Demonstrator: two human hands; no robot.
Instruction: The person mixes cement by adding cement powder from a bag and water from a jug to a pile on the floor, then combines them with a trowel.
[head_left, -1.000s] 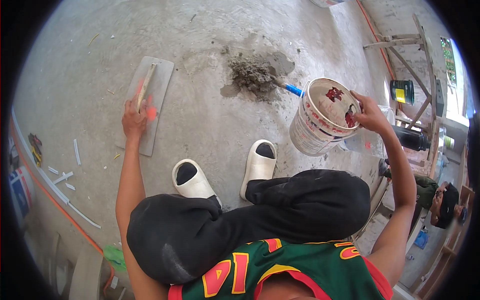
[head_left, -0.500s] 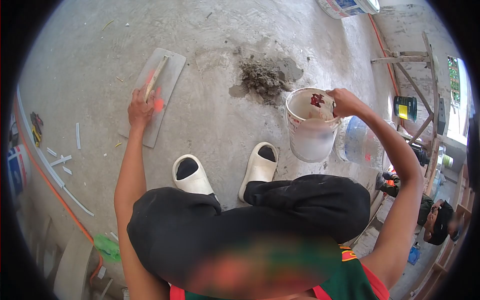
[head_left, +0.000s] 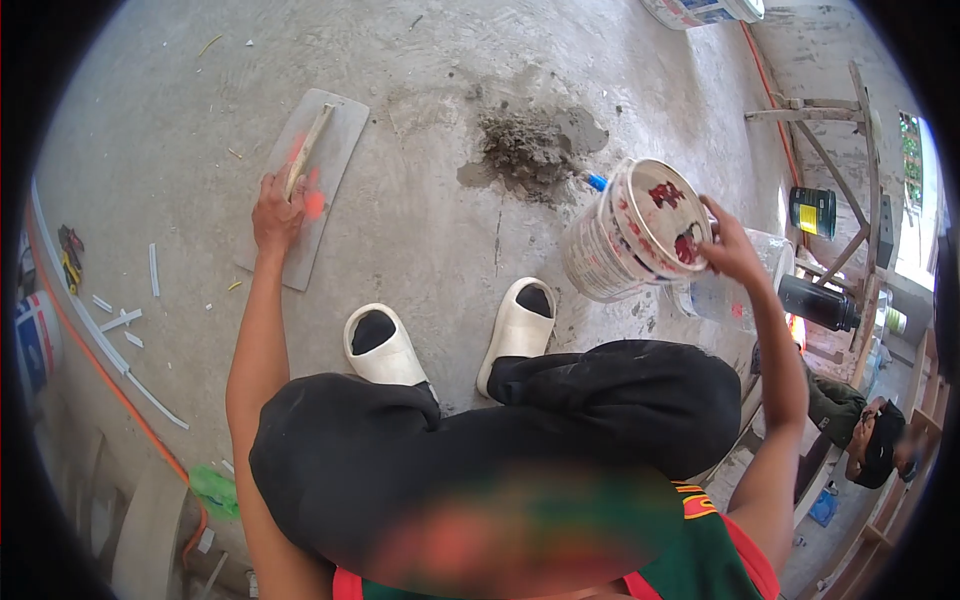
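My left hand point(head_left: 276, 216) is closed on the pale handle of a large flat grey plastering float point(head_left: 335, 135), which lies on the concrete floor with pinkish-red marks on its face. At the right, my right hand point(head_left: 733, 250) grips the rim of a white plastic bucket point(head_left: 610, 250). The bucket is tilted, with its red-stained mouth turned toward the right. Beyond it sits a heap of wet grey mortar point(head_left: 525, 150). A small blue object point(head_left: 597, 182) shows between heap and bucket, partly hidden.
A clear plastic container point(head_left: 720, 300) stands behind the bucket, near a dark bottle point(head_left: 815, 303) and wooden frame point(head_left: 865, 150). Another bucket point(head_left: 700, 10) is at the top. White strips point(head_left: 120, 320) and an orange hose point(head_left: 130, 405) lie left. Another person point(head_left: 865, 430) is at right.
The bucket has gone from upright to tilted, its mouth swinging rightward with my right hand. The blue object by the mortar has come into sight. My left hand and the float have barely moved.
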